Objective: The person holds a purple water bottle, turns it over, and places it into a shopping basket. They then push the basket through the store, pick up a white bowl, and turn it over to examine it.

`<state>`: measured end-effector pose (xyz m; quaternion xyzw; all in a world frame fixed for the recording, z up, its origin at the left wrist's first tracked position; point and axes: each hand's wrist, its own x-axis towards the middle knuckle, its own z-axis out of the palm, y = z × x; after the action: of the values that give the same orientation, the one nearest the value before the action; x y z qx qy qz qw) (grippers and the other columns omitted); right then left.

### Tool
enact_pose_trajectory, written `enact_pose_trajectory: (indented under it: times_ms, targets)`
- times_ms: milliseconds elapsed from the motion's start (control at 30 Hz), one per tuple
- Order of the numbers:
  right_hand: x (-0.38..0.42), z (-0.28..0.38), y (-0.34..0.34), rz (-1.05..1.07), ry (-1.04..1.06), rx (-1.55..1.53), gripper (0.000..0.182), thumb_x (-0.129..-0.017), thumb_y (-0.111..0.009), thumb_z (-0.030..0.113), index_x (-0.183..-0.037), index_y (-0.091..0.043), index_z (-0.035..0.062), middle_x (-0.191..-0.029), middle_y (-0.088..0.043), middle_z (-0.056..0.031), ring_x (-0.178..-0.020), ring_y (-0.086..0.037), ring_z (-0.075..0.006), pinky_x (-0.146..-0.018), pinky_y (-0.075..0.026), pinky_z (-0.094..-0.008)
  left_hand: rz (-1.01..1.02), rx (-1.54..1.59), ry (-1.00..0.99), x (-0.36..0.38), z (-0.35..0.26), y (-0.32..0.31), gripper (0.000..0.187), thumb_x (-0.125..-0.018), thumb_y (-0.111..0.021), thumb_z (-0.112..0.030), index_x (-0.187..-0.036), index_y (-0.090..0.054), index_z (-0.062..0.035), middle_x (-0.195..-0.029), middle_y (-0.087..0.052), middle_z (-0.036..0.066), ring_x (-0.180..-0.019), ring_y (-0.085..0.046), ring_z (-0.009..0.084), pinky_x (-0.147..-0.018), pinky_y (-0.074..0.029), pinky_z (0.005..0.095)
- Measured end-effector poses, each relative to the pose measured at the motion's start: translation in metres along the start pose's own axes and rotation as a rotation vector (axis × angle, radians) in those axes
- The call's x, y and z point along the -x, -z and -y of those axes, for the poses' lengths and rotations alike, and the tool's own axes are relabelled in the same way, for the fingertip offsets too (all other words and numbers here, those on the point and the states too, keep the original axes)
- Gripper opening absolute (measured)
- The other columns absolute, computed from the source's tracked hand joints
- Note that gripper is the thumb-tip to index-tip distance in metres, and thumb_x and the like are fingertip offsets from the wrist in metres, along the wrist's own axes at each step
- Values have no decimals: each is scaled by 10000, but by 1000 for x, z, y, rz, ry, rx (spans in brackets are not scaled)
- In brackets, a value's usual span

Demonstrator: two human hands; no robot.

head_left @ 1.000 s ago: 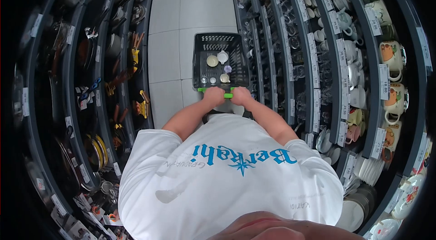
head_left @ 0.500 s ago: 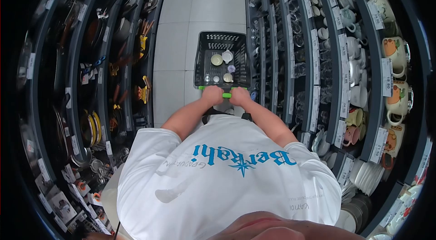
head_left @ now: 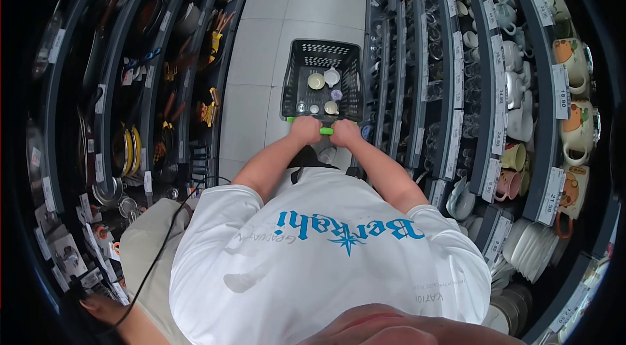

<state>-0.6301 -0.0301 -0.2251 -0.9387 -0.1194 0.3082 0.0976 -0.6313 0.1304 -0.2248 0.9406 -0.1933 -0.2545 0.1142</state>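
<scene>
Shopping basket (head_left: 325, 57): dark grey, box-shaped and open at the top, with rows of holes through its far wall and its right wall and a plain raised rim; it is at the upper centre of the frame, over the pale tiled floor (head_left: 257, 58). What supports it underneath is hidden.
Green handle (head_left: 327, 130): bright bar along the basket's near edge, bare between the two hands.
Left hand (head_left: 305, 130): fingers wrapped around the handle, left of its middle.
Right hand (head_left: 345, 132): fingers closed around the same bar, close beside the left hand but apart from it.
Basket contents: small pieces, spaced out on the basket's bottom. Cream bowl (head_left: 315, 81) and white cup (head_left: 331, 77) lie farthest from the hands; a lilac piece (head_left: 336, 94) sits below the cup; clear glass (head_left: 301, 107), small white piece (head_left: 314, 109) and cream cup (head_left: 331, 107) line the near side.
Right shelves: fruit-patterned mugs (head_left: 576, 130) at the right edge, white plates (head_left: 525, 250) at the lower right.
Left shelves: pans and yellow-packaged goods (head_left: 210, 108).
Lower left: another person's arm (head_left: 124, 319) and a black cord (head_left: 153, 263).
</scene>
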Motion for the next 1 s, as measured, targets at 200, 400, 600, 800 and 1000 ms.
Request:
enact_pose_trajectory:
  times_ms: [200, 400, 600, 800, 1000]
  targets:
    - [18, 7, 5, 3, 11, 7, 227, -696, -589, 219, -840, -714, 96, -893, -682, -156, -864, -660, -308, -766, -527, -409, -63, 34, 2, 11, -5, -11, 209, -714, -576, -298, -748, -700, -134, -765, -672, 142, -755, -662, 318, -704, -527, 422]
    - [23, 6, -4, 1, 16, 24, 226, -686, -595, 216, -837, -713, 97, -881, -682, -157, -859, -660, -308, -762, -527, -412, 2, 20, 15, 20, -10, -11, 210, -727, -575, -272, -821, -712, -142, -842, -687, 126, -810, -668, 298, -732, -529, 412]
    - [25, 5, -19, -1, 35, 36, 211, -710, -591, 264, -812, -707, 119, -834, -677, -159, -824, -656, -330, -744, -527, -436, 42, -8, 5, 28, -12, -10, 205, -730, -565, -257, -816, -713, -144, -850, -688, 121, -818, -670, 285, -734, -532, 403]
    - [31, 11, -27, -17, 8, -2, 203, -708, -593, 260, -808, -707, 125, -822, -676, -150, -828, -656, -328, -735, -527, -437, -5, 4, -53, 29, -1, -27, 210, -713, -583, -298, -756, -694, -125, -770, -675, 138, -758, -664, 311, -706, -527, 422]
    - [36, 12, -39, -25, -8, -40, 187, -698, -598, 245, -805, -708, 137, -835, -679, -130, -827, -655, -319, -737, -525, -438, 25, -20, -113, 36, 0, -24, 191, -694, -594, -271, -756, -684, -114, -779, -676, 136, -758, -662, 310, -696, -525, 428]
